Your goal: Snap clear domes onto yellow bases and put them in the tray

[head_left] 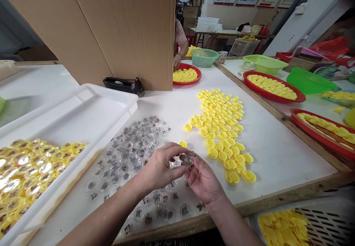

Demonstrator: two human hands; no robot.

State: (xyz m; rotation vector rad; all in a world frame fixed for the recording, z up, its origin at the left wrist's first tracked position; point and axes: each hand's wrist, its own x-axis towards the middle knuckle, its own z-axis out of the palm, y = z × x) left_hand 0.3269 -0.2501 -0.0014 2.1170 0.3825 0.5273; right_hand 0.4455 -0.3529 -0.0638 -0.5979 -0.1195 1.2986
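A: Where are the person's hands?
B: Over the near part of the white bench (277, 157). The left hand (163, 164) and the right hand (204, 183) meet at the fingertips, around one clear piece (188, 159).
A: Is each hand closed on it?
B: Yes, the thumb and fingers of both pinch it between them, above the bench top. The fingers partly cover it.
A: What lies under the left hand?
B: A spread of clear round pieces (133, 146) with small dark pictures on them, reaching toward the white tray (116, 116) on the left. Yellow-rimmed round pieces (30, 176) crowd that tray's near part, some shining with glare.
A: And to the right?
B: A loose cluster of yellow cup shapes (219, 116) on the bench, well apart from the tray. One single yellow cup (182, 144) sits just beyond the left hand.
A: Anything farther back?
B: A cardboard sheet (119, 28) stands upright, with a black tape dispenser (124, 86) at its foot. Past its edge, a co-worker's hand (177, 61) is at a red tray (198, 78) of yellow pieces, near a green basket (204, 58).
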